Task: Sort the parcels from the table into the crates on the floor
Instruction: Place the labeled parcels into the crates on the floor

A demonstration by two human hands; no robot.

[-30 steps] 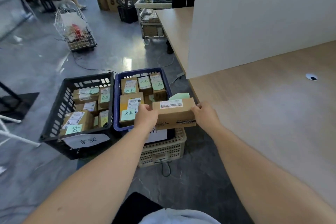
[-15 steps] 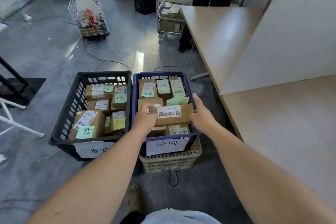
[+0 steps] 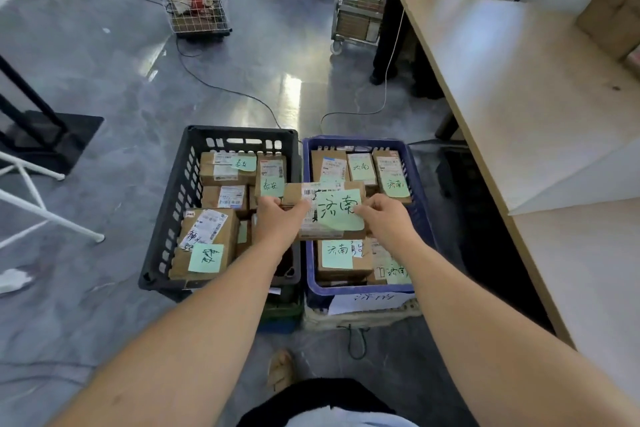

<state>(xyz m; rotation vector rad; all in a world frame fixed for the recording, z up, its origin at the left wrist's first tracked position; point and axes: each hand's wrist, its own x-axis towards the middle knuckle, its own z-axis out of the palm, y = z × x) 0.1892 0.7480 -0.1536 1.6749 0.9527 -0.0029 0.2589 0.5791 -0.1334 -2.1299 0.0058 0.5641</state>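
**Two hands, one parcel above the crates**

Two crates stand side by side on the grey floor (image 3: 104,62), beside the long wooden table (image 3: 512,87) on the right. The black crate (image 3: 176,204) is on the left and the blue crate (image 3: 420,208) on the right, their walls touching. Both hold brown cardboard parcels with white labels and green handwritten notes. A white paper sign (image 3: 367,300) hangs on the blue crate's near wall.

The held parcel (image 3: 296,192) is above the crates where they meet, mostly over the blue one, with its left end over the black crate's right rim. It faces up towards the camera and is roughly level.

The left hand (image 3: 278,220) grips the parcel's left end with its fingers curled round the edge. The right hand (image 3: 382,217) holds the right end, with its fingers bent against that side.

A large green note (image 3: 337,210) with dark handwriting covers much of the parcel's top, between the two hands.
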